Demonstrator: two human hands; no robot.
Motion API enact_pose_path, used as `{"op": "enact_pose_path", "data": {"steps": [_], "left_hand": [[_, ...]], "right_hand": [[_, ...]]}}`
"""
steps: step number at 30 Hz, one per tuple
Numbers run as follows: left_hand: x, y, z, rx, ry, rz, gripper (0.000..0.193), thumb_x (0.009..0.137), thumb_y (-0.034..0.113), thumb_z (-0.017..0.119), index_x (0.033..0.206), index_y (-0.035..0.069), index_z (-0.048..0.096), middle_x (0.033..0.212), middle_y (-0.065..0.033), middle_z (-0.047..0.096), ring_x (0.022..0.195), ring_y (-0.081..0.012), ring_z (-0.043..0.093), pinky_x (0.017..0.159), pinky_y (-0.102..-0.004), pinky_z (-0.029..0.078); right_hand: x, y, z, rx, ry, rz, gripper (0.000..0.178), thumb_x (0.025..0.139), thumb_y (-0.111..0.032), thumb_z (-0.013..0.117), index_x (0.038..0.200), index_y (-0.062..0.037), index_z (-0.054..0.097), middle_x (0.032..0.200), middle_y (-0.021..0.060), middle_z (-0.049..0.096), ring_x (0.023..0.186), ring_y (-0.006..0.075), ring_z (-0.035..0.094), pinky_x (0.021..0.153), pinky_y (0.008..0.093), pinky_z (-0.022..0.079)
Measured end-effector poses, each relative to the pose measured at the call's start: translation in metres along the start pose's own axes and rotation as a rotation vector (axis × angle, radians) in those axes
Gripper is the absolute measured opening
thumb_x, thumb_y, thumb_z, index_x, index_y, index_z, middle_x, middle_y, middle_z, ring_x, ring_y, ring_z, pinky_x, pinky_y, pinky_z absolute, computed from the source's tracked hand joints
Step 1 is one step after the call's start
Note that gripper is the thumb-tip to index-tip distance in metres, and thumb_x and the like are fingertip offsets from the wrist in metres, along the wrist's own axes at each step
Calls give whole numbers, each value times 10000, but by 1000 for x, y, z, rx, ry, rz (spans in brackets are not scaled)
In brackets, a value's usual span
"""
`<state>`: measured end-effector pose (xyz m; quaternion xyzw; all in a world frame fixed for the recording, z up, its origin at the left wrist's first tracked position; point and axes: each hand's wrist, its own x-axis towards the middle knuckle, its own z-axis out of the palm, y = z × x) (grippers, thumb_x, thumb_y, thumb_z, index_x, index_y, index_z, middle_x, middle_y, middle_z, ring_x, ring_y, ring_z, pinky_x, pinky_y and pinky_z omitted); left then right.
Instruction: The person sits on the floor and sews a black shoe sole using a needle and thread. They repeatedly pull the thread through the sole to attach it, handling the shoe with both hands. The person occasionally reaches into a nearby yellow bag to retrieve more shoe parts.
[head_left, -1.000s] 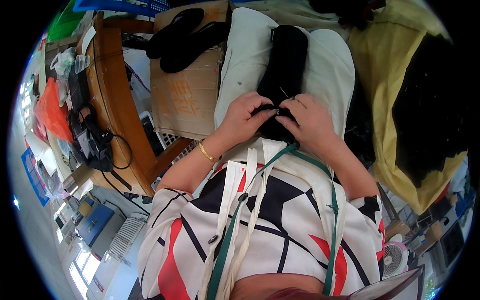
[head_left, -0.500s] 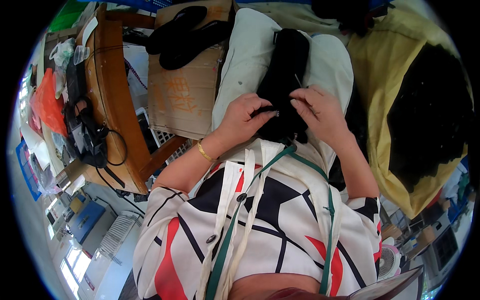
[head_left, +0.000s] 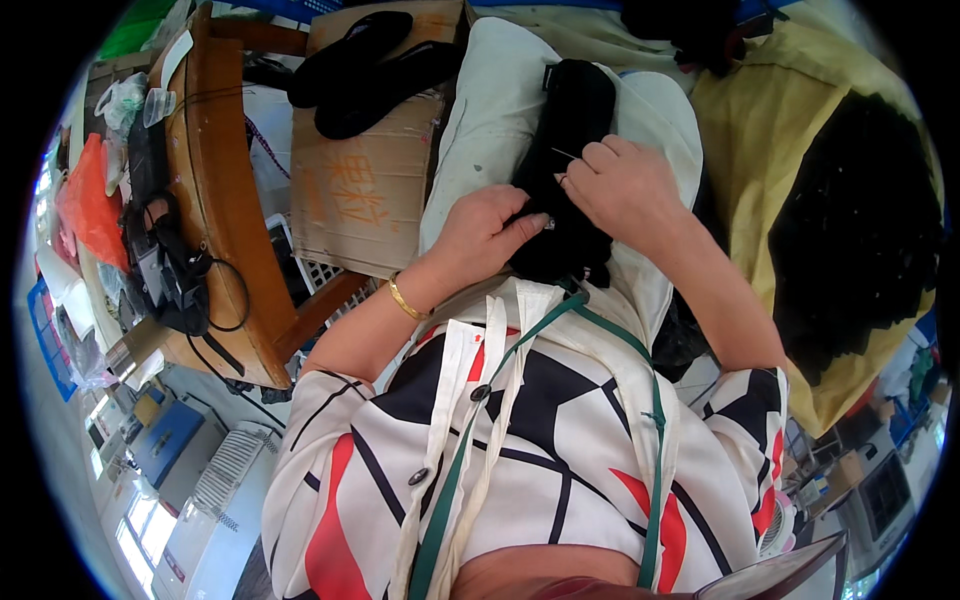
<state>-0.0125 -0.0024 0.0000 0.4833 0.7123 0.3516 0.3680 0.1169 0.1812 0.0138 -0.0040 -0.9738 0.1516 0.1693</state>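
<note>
A long black shoe-shaped fabric piece (head_left: 577, 105) lies lengthwise across the pale cloth on my lap. My left hand (head_left: 487, 225) is closed on its left side, thumb on top and fingertips partly hidden. A small shiny spot shows at the thumb tip. Over the right side of the black piece, my right hand (head_left: 622, 185) is closed in a pinch. A thin needle (head_left: 563, 153) juts out from its fingers toward the upper left. Any thread is too fine to see against the black.
Black slippers (head_left: 385, 85) lie on a cardboard box (head_left: 345, 190) at the left, beside a wooden table (head_left: 215, 180) holding bags and cables. On the right stands a yellow sack (head_left: 730, 110) filled with black pieces (head_left: 850, 230). A green strap (head_left: 620, 323) hangs across my front.
My right hand has moved up and a little left over the black piece, its fingers now curled with the back of the hand up. My left hand stays nearly in place.
</note>
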Motion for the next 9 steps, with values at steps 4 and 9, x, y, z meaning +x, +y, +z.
{"op": "enact_pose_path", "data": {"steps": [4, 9], "left_hand": [[4, -4, 2, 31, -29, 34, 254, 890, 203, 646, 799, -23, 577, 753, -187, 540, 717, -377, 522, 639, -416, 423], [11, -5, -2, 140, -96, 26, 273, 882, 238, 659, 797, -8, 575, 766, -191, 555, 742, -393, 538, 648, -429, 425]], "right_hand": [[-3, -11, 24, 49, 71, 212, 220, 815, -191, 697, 657, -124, 559, 661, 26, 513, 632, 232, 566, 512, 368, 454], [-7, -1, 56, 149, 141, 571, 261, 838, -241, 693, 650, -117, 560, 676, 23, 576, 658, 256, 608, 531, 364, 479]]}}
